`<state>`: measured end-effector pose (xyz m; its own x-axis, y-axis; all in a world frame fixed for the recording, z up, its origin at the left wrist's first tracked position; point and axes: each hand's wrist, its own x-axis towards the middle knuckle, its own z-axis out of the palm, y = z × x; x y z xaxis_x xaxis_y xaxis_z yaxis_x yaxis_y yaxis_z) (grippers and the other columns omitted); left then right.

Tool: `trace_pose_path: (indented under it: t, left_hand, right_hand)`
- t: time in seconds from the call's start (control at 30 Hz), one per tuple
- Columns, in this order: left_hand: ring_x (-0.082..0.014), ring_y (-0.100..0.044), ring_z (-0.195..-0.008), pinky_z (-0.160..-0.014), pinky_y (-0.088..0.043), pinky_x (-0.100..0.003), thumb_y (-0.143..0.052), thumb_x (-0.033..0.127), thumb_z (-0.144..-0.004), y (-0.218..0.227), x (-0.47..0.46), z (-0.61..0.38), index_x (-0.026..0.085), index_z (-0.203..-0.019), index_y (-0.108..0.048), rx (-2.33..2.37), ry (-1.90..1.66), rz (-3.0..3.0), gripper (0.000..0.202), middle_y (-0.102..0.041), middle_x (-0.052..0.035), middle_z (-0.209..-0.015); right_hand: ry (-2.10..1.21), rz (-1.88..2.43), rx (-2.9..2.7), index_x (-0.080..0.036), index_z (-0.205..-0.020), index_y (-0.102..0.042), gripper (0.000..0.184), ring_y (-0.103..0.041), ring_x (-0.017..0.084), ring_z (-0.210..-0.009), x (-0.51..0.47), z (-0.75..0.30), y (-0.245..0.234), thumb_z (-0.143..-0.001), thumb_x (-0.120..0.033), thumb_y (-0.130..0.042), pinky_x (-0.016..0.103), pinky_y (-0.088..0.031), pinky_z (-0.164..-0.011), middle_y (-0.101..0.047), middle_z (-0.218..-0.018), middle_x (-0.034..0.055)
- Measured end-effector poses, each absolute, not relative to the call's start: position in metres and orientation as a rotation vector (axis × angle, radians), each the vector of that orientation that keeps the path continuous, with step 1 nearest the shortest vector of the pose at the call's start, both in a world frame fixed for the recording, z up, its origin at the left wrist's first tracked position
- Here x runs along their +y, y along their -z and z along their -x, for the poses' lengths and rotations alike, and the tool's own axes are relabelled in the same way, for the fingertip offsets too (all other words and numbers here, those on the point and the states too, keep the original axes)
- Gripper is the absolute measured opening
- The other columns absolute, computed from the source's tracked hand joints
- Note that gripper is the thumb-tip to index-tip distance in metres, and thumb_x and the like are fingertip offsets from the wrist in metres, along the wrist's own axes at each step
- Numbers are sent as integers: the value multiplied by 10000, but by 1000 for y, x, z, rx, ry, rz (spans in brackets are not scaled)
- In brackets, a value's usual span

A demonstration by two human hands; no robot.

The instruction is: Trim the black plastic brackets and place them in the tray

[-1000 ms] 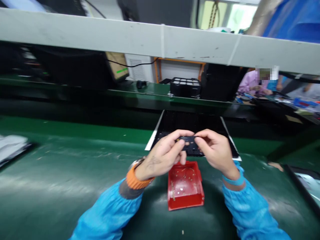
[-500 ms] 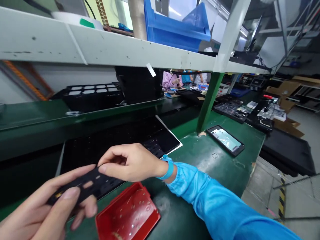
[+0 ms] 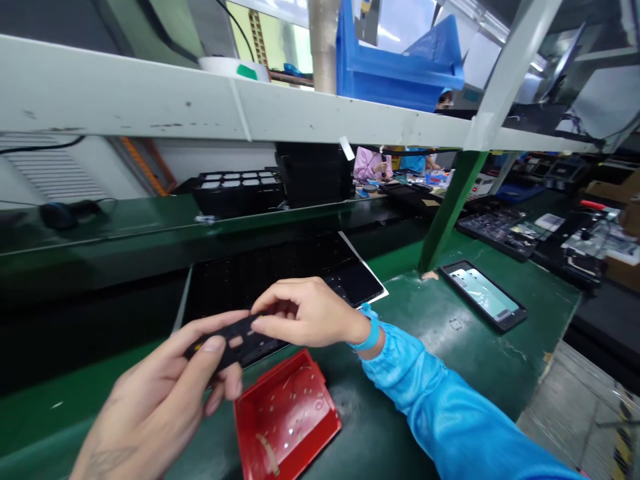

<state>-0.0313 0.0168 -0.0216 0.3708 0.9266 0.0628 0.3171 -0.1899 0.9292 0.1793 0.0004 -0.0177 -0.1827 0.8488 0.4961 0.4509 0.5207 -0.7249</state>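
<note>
Head view: the part (image 3: 245,351) between my hands is thin, black and flat, pierced by small openings, held just beyond a red plastic bin (image 3: 314,441) on the scuffed green tabletop (image 3: 380,413), with a glossy black panel (image 3: 270,267) lying behind it. Small pale bits and a curled strip (image 3: 269,455) lie scattered in the red bin, while a slope-sided blue bin (image 3: 395,77), its contents hidden, stands on the white-edged shelf (image 3: 150,100). My left fingers (image 3: 200,367) are closed around the part, thumb on its upper face, and my right fingers (image 3: 280,330) pinch its other end, tips nearly together.
</note>
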Motion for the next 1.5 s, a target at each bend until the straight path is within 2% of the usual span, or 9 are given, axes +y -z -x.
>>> trace_pose_path:
  t: [0.1, 0.27, 0.43, 0.53, 0.63, 0.8, 0.93, 1.07, 1.5]
  left_hand:
    - [-126, -537, -495, -490, -427, -209, -584, 552, -980, 10, 11, 27, 147, -1324, -639, 984, -768, -1634, 535, -659, 0, -575]
    - [-102, -494, -388, -412, -390, -185, -616, 600, -934, 8, 8, 20, 48, -1319, -623, 848, -786, -1550, 673, -649, -22, -515]
    - [-112, -558, -362, -370, -388, -168, -608, 608, -958, 19, 13, 19, 53, -1313, -635, 735, -823, -1487, 659, -648, -17, -521]
    - [-107, -551, -346, -365, -395, -163, -652, 571, -949, 21, 15, 19, 68, -1307, -621, 706, -860, -1439, 619, -632, 9, -504]
    - [-92, -526, -336, -367, -389, -151, -706, 512, -927, 20, 16, 19, 85, -1286, -615, 699, -876, -1392, 565, -641, 14, -496]
    - [-100, -545, -346, -376, -404, -156, -739, 469, -906, 19, 16, 19, 91, -1239, -601, 685, -928, -1323, 522, -662, 5, -505]
    - [-107, -564, -360, -389, -414, -166, -745, 459, -905, 18, 13, 20, 94, -1263, -605, 669, -964, -1305, 530, -676, -1, -523]
    - [-105, -569, -368, -400, -422, -170, -760, 428, -896, 17, 11, 21, 88, -1334, -629, 659, -964, -1318, 570, -685, -5, -535]
    - [-99, -572, -365, -396, -446, -151, -705, 317, -889, 9, 0, 21, 34, -1346, -627, 711, -1014, -1347, 543, -680, -9, -508]
  right_hand:
    - [-509, 1051, -1798, -168, -915, -731, 29, -647, 117, -727, -4, -179, 17, -913, -187, -708, 209, -496, -692, -716, -844, 1]
    - [-460, 1084, -1733, -180, -819, -727, 171, -645, 134, -684, -12, -177, 16, -950, -201, -620, 247, -465, -654, -724, -761, 1]
    - [-481, 1135, -1718, -189, -829, -732, 206, -648, 154, -652, -10, -181, 22, -971, -281, -614, 270, -474, -605, -717, -732, 16]
    - [-561, 1091, -1661, -189, -996, -733, 144, -694, 170, -714, -10, -181, 25, -943, -299, -656, 281, -550, -648, -747, -840, 35]
    - [-511, 1035, -1605, -196, -1115, -669, 228, -711, 165, -739, -11, -178, 27, -900, -263, -700, 282, -595, -670, -741, -911, 35]
    - [-108, 1003, -1706, -219, -958, -658, 49, -699, 161, -729, -15, -170, 27, -932, -179, -648, 291, -610, -670, -734, -936, 49]
    - [150, 937, -1795, -227, -1010, -749, 161, -753, 217, -910, -17, -168, 27, -987, -158, -606, 348, -654, -789, -764, -1041, 93]
    - [266, 928, -1820, -241, -1097, -797, 238, -772, 227, -941, -17, -167, 28, -1001, -142, -603, 357, -673, -829, -780, -1069, 99]
    - [372, 860, -1911, -185, -1277, -734, 322, -750, 263, -1023, -22, -164, 28, -1006, -89, -589, 409, -674, -859, -745, -1136, 158]
